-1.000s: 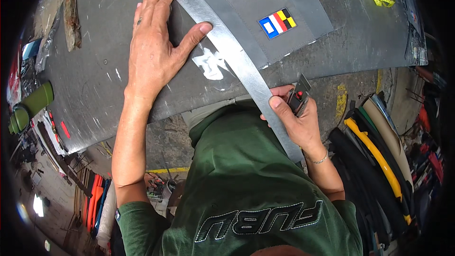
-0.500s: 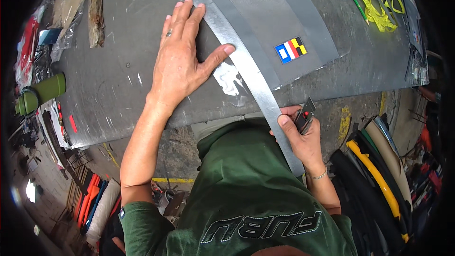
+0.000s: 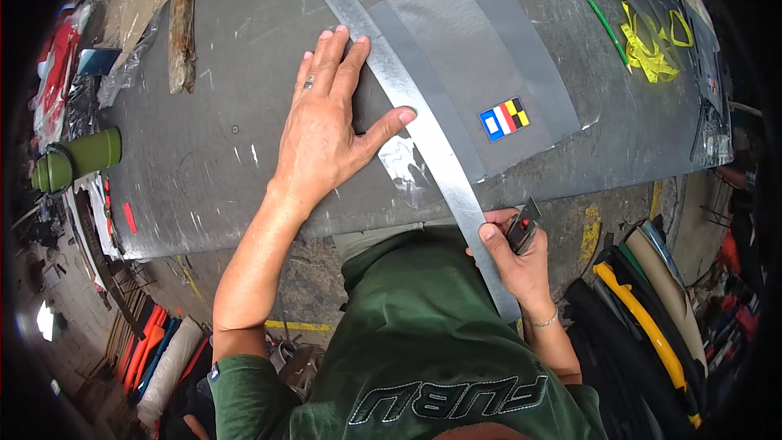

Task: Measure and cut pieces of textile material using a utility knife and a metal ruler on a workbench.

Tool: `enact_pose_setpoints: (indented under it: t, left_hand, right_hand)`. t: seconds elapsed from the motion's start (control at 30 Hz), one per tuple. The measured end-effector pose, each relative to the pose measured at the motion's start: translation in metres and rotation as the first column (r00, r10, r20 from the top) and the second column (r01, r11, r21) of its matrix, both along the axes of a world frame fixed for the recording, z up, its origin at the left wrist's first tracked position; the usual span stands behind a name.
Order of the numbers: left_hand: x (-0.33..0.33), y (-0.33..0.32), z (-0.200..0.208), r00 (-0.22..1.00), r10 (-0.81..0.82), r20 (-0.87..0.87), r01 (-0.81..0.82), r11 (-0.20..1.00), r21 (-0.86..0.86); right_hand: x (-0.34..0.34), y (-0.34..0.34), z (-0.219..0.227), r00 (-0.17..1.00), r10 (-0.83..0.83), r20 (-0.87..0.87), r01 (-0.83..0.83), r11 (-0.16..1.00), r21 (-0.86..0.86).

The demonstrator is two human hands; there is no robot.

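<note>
A long metal ruler [image 3: 385,63] lies aslant along the left edge of a grey panel [image 3: 446,41] on the table. The panel has a paler textured middle band and a small patch [image 3: 504,119] of coloured flag designs near its front edge. Flat with fingers stretched out, my left hand [image 3: 326,126] rests on the table, its fingertips and thumb touching the ruler's left side. Past the table's front edge, my right hand [image 3: 521,257] pinches the ruler's near end. That same hand also grips a utility knife [image 3: 522,226], its blade pointing up and away.
The dark, scuffed table [image 3: 220,171] carries a green pencil [image 3: 599,20], yellow measuring tape [image 3: 652,57], a worn wooden stick [image 3: 182,28] and a green bottle [image 3: 85,152]. White scraps [image 3: 399,159] lie by my left thumb. Material rolls [image 3: 643,310] stand below right, others [image 3: 167,358] below left.
The view has shifted, so the tabletop sits lower in the picture and the ruler's far end now shows. Both hands keep the same hold, and the ruler stays beside the panel.
</note>
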State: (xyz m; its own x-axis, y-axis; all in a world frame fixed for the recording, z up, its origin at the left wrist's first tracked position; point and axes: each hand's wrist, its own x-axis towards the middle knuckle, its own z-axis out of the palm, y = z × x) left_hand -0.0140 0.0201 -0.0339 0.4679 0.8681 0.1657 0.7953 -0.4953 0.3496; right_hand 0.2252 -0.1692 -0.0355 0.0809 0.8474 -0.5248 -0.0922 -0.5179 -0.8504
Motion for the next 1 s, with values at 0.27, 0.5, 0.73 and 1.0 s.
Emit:
enact_pose_setpoints:
  t: [0.27, 0.5, 0.73, 1.0]
  left_hand:
    - [0.0006, 0.0003, 0.0000, 1.000, 0.003, -0.011, -0.003, 1.000, -0.006]
    - [0.0010, -0.0001, -0.0001, 0.999, 0.006, -0.033, -0.006, 1.000, -0.006]
    - [0.0024, -0.0021, 0.0010, 0.999, 0.013, -0.039, -0.013, 1.000, -0.004]
    - [0.0016, -0.0006, 0.0008, 0.999, 0.022, -0.031, -0.023, 1.000, -0.010]
  right_hand:
    - [0.0005, -0.0004, -0.0023, 1.000, 0.009, 0.005, -0.009, 1.000, -0.001]
    - [0.0005, -0.0011, -0.0037, 1.000, 0.006, 0.006, -0.006, 1.000, 0.014]
    - [0.0000, -0.0016, -0.0044, 1.000, 0.010, 0.007, -0.011, 1.000, 0.025]
    - [-0.0012, 0.0003, -0.0043, 1.000, 0.005, 0.001, -0.005, 1.000, 0.016]
